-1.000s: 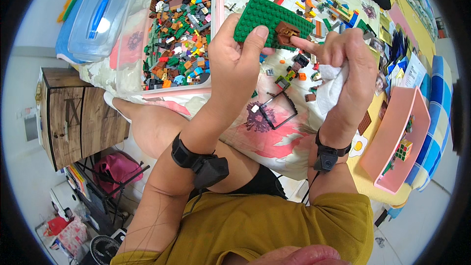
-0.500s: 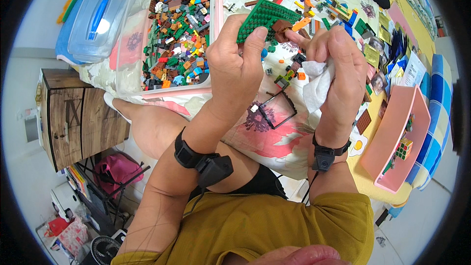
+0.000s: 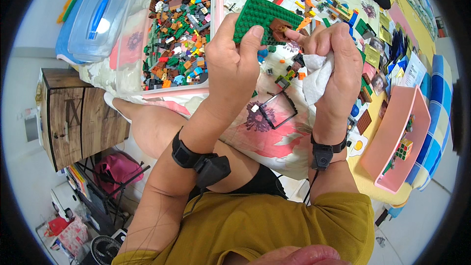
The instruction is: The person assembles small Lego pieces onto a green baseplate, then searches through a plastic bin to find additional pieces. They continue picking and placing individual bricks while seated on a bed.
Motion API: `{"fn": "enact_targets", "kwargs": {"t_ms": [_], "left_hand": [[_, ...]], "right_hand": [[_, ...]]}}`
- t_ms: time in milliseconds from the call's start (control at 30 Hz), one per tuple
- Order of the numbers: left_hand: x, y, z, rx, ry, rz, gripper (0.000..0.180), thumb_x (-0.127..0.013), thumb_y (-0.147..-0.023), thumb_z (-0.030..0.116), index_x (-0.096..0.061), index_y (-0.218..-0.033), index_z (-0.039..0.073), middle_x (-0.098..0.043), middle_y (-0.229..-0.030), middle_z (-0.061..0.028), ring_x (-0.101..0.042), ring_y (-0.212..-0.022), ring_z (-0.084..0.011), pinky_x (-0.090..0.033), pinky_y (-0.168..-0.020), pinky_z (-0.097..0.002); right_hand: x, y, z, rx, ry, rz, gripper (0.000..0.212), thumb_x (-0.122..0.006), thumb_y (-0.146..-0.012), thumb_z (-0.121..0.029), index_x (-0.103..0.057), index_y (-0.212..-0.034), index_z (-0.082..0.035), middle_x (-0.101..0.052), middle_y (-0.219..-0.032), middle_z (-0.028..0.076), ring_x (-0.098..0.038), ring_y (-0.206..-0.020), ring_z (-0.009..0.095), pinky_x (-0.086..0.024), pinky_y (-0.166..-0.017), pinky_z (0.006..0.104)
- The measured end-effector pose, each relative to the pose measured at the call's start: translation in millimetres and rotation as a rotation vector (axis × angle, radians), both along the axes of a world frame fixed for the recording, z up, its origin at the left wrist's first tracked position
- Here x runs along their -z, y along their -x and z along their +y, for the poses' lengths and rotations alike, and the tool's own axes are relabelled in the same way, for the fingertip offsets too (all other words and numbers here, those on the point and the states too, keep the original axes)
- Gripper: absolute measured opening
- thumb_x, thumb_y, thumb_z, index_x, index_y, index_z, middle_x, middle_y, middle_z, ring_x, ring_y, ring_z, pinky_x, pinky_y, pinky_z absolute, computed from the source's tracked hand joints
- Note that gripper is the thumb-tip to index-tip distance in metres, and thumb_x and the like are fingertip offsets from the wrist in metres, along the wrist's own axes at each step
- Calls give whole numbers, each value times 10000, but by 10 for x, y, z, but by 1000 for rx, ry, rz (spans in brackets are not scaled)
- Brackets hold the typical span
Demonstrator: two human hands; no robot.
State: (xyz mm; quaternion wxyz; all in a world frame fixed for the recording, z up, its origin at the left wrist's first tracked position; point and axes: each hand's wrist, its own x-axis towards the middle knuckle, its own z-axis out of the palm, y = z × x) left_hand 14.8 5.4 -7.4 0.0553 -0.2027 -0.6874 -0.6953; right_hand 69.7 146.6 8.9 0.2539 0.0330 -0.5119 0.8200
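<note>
My left hand (image 3: 236,51) grips a green studded toy-brick baseplate (image 3: 256,15) by its near left edge, thumb on top. A brown brick piece (image 3: 280,28) sits on the plate's right part. My right hand (image 3: 336,56) is closed around a crumpled white tissue (image 3: 316,76), and its extended index finger touches the brown piece. Whether that fingertip is inside the piece I cannot tell. Below the hands, a black rectangular frame (image 3: 278,110) lies on the floral cloth, with a small green vehicle-like build (image 3: 284,79) just beyond it.
At the left stands a clear bin (image 3: 130,76) full of mixed bricks, beside a clear lid with a blue handle (image 3: 100,17). A pink box (image 3: 385,152) with a puzzle cube (image 3: 404,148) is at the right. Loose bricks, cards and papers (image 3: 412,71) spread over the far right.
The green baseplate has tilted so more of its studded face shows. My left hand has shifted slightly; my right index finger stays at the brown piece.
</note>
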Motion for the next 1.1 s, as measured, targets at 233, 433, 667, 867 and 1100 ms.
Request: {"fn": "enact_targets", "kwargs": {"t_ms": [233,433,667,867,1100], "left_hand": [[41,8,-40,104,245,-59,190,-614,-957,71,-627,-1097,-56,-691,-916,-67,-640,-799,-90,-539,-693,-237],[22,-58,78,263,-242,-413,270,-558,-995,94,-589,-1216,-57,-676,-1097,-125,-687,-920,-191,-627,-757,-361],[5,125,-101,443,-423,-560,314,-493,-1037,167,-541,-1248,-60,-658,-1183,-179,-681,-1022,-258,-598,-835,-397],[15,146,-116,450,-487,-623,309,-489,-1038,166,-549,-1250,-50,-652,-1209,-167,-674,-1028,-258,-593,-838,-405],[33,167,-125,494,-553,-629,308,-470,-1042,151,-536,-1268,-47,-633,-1245,-169,-656,-1071,-263,-589,-855,-414]], "right_hand": [[-5,-11,-90,-36,94,-18,391,-406,-1078,-281,-463,-769,-48,-438,-701,40,-440,-638,143,-530,-868,431],[-150,-93,200,95,141,177,384,-335,-1092,-293,-415,-777,-90,-399,-672,23,-376,-589,138,-538,-867,523],[-76,-123,302,176,81,-3,393,-458,-1067,-291,-531,-795,-17,-534,-717,54,-505,-592,141,-486,-565,300],[-3,-9,231,358,-112,-138,251,-623,-991,-232,-659,-882,-8,-651,-807,51,-572,-681,89,-459,-612,234],[12,23,160,480,-300,-52,218,-639,-981,-192,-658,-876,-1,-655,-811,41,-584,-715,85,-460,-660,224]]}}
